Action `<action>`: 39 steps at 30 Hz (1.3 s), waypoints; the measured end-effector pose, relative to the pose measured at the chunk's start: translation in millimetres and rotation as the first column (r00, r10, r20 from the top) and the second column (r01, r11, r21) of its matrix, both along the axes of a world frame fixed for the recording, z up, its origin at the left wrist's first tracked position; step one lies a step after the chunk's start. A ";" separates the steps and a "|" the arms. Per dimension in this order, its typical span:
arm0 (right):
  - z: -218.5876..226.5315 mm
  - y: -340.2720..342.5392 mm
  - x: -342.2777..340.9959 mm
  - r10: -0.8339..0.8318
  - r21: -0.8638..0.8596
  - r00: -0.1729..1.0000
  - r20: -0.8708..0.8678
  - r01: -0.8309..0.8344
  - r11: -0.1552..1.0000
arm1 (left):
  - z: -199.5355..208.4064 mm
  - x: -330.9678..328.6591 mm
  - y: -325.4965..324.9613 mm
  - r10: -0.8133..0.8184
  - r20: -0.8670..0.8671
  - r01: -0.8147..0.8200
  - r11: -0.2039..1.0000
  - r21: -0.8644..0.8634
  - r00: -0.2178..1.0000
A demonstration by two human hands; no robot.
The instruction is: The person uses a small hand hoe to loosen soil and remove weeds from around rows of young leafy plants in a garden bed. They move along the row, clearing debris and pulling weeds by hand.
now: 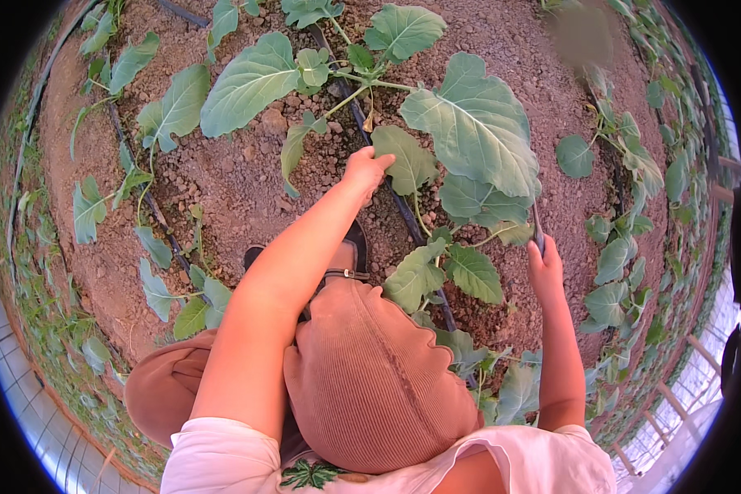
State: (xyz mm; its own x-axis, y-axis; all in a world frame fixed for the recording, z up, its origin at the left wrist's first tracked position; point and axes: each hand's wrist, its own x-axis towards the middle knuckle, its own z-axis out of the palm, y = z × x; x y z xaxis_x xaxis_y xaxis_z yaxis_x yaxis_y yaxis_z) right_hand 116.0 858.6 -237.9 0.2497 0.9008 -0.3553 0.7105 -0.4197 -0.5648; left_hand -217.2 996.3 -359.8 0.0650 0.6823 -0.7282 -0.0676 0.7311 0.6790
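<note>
My left hand (pixel 365 174) reaches forward, its fingers closed at the left edge of a dull green leaf (pixel 412 162) low on a broad-leaved plant. Just beneath that hand runs a black drip hose (pixel 405 216). To the right, my right hand (pixel 545 267) grips the dark handle of a slim tool (pixel 538 229). Its thin shaft points up beside a large grey-green leaf (pixel 474 123); the working end is hidden or too small to make out. More leaves (pixel 474 273) of the row lie between my arms.
Brown, crumbly soil (pixel 251 177) surrounds the plants. Another planted row with a hose (pixel 160 221) lies left, and smaller plants (pixel 613 267) grow at right. My bent knee (pixel 375 370) in brown ribbed trousers and a dark sandal (pixel 356 247) are close below the left hand.
</note>
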 end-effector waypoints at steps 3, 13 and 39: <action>-25.5 22.2 2.5 -0.009 0.008 0.994 -0.113 0.010 1.000 | 20.9 3.5 -12.9 -0.109 0.218 0.063 0.977 0.205 0.970; -87.4 66.9 25.0 0.598 0.226 0.801 0.042 -0.590 0.775 | 68.6 -7.8 -86.2 -0.423 -0.251 0.445 0.460 0.768 0.871; -28.9 -3.3 -33.3 0.441 -0.300 0.898 0.010 -0.418 0.858 | 75.7 -32.4 -107.6 -0.600 -0.295 0.573 0.342 0.745 0.743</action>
